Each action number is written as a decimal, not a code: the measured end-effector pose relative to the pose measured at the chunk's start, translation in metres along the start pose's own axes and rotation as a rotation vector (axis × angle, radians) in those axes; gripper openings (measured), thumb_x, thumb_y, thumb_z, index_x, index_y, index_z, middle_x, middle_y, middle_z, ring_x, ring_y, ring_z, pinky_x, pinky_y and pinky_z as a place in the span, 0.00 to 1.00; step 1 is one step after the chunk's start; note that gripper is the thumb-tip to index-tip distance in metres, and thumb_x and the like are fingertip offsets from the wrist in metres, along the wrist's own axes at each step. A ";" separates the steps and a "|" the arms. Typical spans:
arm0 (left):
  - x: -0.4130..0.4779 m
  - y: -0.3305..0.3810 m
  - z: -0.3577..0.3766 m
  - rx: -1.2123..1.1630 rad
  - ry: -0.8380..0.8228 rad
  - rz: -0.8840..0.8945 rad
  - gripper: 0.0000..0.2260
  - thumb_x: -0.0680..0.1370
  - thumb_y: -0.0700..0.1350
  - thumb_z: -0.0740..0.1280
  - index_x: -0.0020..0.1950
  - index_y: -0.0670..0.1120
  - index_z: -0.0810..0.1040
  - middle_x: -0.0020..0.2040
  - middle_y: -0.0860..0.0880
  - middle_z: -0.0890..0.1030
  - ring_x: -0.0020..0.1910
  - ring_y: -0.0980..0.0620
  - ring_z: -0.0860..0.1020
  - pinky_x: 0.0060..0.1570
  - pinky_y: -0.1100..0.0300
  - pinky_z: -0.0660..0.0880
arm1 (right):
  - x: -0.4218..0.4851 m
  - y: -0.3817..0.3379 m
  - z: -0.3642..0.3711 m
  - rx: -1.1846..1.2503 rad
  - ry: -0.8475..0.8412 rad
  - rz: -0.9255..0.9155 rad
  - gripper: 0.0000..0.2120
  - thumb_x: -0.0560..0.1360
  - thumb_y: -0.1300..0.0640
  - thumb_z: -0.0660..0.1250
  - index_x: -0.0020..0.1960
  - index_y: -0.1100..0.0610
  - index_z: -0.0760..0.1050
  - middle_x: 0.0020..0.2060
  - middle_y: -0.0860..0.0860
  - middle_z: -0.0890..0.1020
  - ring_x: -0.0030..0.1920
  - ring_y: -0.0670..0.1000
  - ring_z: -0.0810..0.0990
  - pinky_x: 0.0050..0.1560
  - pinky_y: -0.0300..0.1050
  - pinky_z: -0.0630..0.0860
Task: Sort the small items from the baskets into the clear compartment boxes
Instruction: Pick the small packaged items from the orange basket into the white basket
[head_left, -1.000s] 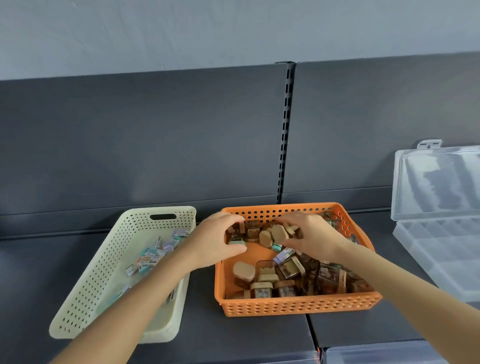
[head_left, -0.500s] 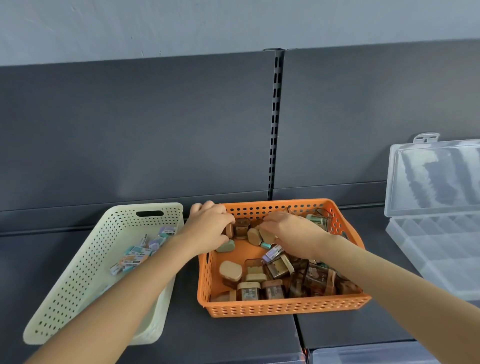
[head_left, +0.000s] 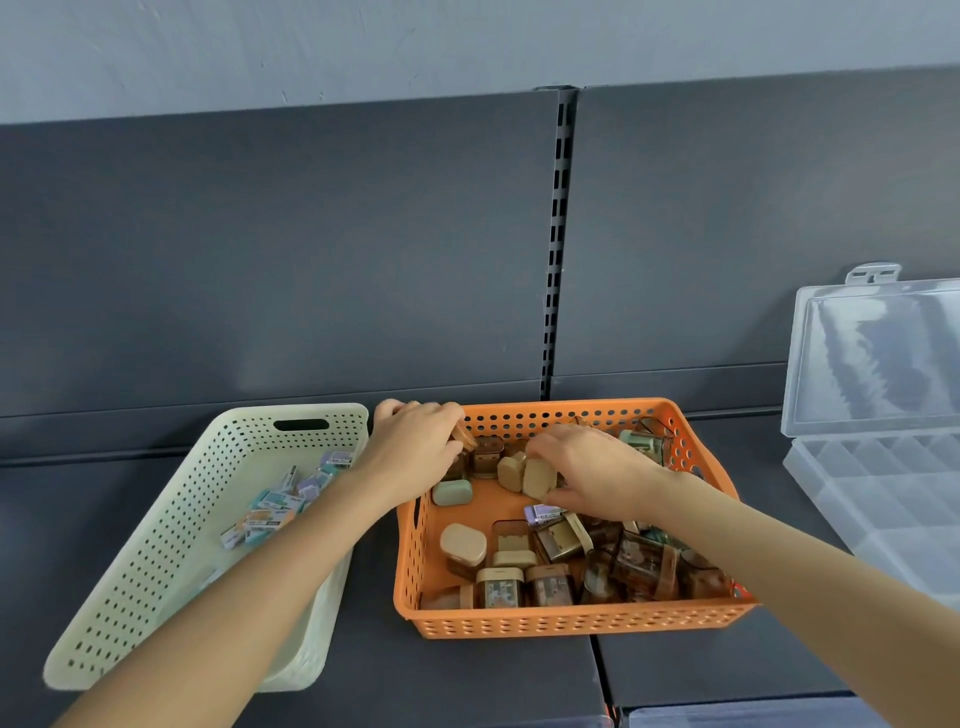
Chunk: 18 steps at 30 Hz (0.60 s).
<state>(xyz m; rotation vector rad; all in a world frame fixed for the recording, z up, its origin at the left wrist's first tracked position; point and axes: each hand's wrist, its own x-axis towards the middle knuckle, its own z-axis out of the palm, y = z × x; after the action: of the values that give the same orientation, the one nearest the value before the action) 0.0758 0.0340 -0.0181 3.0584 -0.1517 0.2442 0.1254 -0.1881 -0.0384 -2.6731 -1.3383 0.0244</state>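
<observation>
Right hand (head_left: 597, 467) pinches beige case (head_left: 537, 479) — long axis upright; left hand (head_left: 415, 448) grasp unclear.

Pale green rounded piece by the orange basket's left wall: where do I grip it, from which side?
Come from above and pinch the pale green rounded piece across its near and far long edges. It lies flat on the bare floor of the orange basket; the wall crowds its left end and the left hand sits close behind, so a side approach looks cramped.
</observation>
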 end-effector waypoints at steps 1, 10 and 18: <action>0.001 0.000 -0.003 -0.039 0.011 0.000 0.15 0.82 0.48 0.56 0.69 0.50 0.68 0.64 0.51 0.75 0.62 0.52 0.73 0.65 0.52 0.62 | 0.001 -0.001 -0.002 0.084 0.031 0.033 0.19 0.73 0.50 0.70 0.61 0.54 0.70 0.53 0.50 0.75 0.51 0.50 0.74 0.49 0.43 0.71; -0.010 -0.003 -0.024 -0.220 0.025 -0.003 0.21 0.79 0.46 0.62 0.71 0.48 0.63 0.65 0.49 0.73 0.58 0.53 0.75 0.52 0.61 0.73 | 0.024 -0.029 -0.008 0.367 0.118 0.132 0.21 0.71 0.50 0.73 0.60 0.56 0.73 0.49 0.48 0.74 0.46 0.48 0.73 0.45 0.38 0.70; -0.024 -0.019 -0.025 -0.447 0.153 -0.099 0.15 0.76 0.42 0.67 0.63 0.48 0.73 0.56 0.53 0.79 0.53 0.55 0.76 0.50 0.65 0.71 | 0.034 -0.042 0.001 0.278 -0.001 0.173 0.17 0.70 0.43 0.72 0.47 0.52 0.71 0.41 0.47 0.75 0.41 0.49 0.74 0.39 0.42 0.71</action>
<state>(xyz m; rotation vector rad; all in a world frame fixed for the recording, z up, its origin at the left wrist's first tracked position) 0.0508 0.0571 0.0016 2.5838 -0.0378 0.3785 0.1123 -0.1363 -0.0311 -2.5404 -1.0144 0.2156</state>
